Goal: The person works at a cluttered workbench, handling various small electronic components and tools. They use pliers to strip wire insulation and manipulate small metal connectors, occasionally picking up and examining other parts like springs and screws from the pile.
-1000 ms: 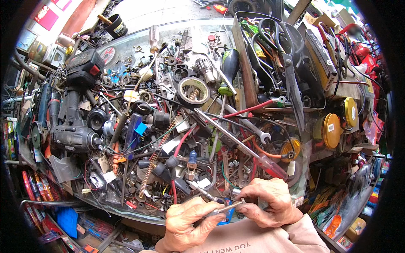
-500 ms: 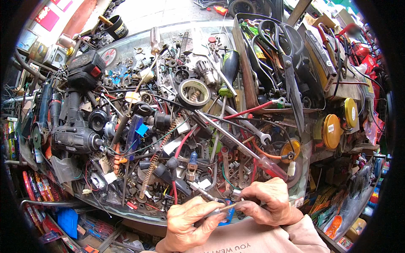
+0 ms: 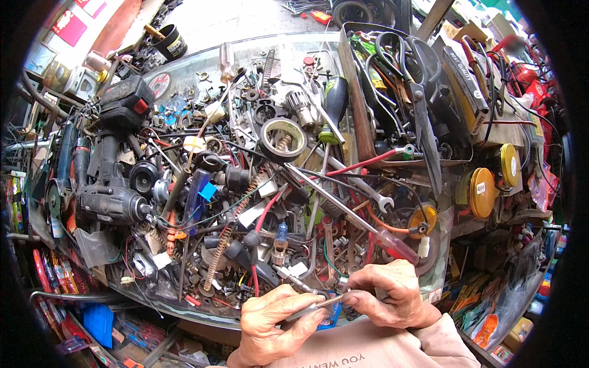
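Through the head view, I see a slim grey-brown metal rod (image 3: 332, 301) at the frame's lower centre, tilted up slightly rightward; its surface may be threaded, though it's too small to be sure. The left hand (image 3: 282, 320) pinches its left end, the right hand (image 3: 388, 294) its right, beside the cluttered table (image 3: 205, 56).

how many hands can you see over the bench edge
2: the left hand, lower middle, holding a slim metal piece, and the right hand, right of it, fingertips at the piece's other end. Some fingers are partly hidden.
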{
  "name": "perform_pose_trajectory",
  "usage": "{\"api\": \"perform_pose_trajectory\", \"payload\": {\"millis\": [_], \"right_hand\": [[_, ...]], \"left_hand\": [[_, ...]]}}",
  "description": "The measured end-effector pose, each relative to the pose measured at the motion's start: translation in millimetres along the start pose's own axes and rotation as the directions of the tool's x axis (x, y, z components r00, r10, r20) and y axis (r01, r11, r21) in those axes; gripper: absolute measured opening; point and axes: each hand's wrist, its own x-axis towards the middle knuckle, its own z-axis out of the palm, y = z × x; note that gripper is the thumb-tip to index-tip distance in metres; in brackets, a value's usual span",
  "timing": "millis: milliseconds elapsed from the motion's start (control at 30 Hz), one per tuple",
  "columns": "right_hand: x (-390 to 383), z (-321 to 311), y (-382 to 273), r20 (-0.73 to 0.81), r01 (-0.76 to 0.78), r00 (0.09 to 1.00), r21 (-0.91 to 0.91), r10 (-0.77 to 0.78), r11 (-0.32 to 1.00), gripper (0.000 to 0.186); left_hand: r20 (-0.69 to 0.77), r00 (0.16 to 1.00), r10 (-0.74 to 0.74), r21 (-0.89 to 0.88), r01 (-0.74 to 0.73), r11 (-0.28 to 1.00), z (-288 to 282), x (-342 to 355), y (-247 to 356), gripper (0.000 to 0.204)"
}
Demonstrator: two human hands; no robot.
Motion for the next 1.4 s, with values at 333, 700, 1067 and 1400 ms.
{"api": "perform_pose_trajectory", "payload": {"millis": [333, 700, 1067, 1400], "right_hand": [[-2, 0, -7, 0.026, -0.209, 0.978, 0.246, 0.209, 0.946, 0.028], [-2, 1, -5, -0.069, -0.083, 0.993, 0.175, 0.096, 0.981, 0.019], [-16, -6, 1, -0.313, -0.005, 0.949, 0.104, 0.037, 0.995, 0.020], [-1, 2, -5, -0.132, 0.041, 0.982, -0.551, -0.136, 0.834, 0.028]], "left_hand": [[-0.016, 0.998, -0.060, -0.103, 0.058, 0.993, 2, 0, 1, 0.020], [-0.032, 0.995, 0.095, 0.060, -0.093, 0.994, -2, 4, 5, 0.021], [0.084, 0.989, 0.119, 0.292, -0.139, 0.946, -32, 11, 14, 0.026], [0.033, 0.936, 0.350, 0.680, -0.278, 0.679, -44, 71, 3, 0.016]]}}
